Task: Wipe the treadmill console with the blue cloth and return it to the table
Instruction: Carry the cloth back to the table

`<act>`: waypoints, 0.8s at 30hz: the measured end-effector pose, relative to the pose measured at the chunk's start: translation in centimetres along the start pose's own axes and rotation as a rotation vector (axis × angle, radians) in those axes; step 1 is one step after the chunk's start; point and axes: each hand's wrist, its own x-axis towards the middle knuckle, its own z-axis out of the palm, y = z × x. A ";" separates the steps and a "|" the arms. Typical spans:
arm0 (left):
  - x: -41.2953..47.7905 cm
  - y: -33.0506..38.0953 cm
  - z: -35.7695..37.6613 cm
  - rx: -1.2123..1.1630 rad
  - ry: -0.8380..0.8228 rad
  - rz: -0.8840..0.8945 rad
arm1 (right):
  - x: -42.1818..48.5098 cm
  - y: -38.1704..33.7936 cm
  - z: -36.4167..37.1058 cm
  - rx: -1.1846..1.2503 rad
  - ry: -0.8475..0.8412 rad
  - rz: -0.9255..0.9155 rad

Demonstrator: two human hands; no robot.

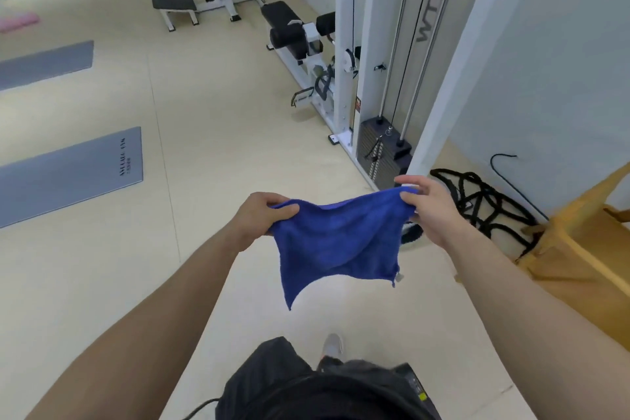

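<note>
Cloth: blue cloth (335, 242) at centre of frame, hanging spread above floor (211, 133) | left hand (264, 215): fingers closed on upper left corner | right hand (431, 211): fingertips pinching upper right corner | grey mats (68, 170) at left

A single wide-angle view from a camera worn on a person's head, looking forward and steeply down. Both forearms reach in from the bottom edge towards the centre, close to the lens. The pale floor (211, 133) fills most of the frame. Straight lines bow near the edges. Gym machines (344, 54) stand farther off at 1 o'clock, grey mats (68, 167) at 9 o'clock.
</note>
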 end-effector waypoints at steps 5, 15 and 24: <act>11.6 3.0 4.1 -0.079 -0.161 0.003 | 6.2 0.8 -1.4 0.201 0.111 0.103; 25.5 16.2 20.5 -0.106 -0.563 0.029 | 11.4 -3.8 -6.6 0.298 0.538 -0.073; 27.3 22.6 32.4 -0.153 -0.929 -0.195 | 9.2 -4.9 -12.4 0.139 1.059 -0.130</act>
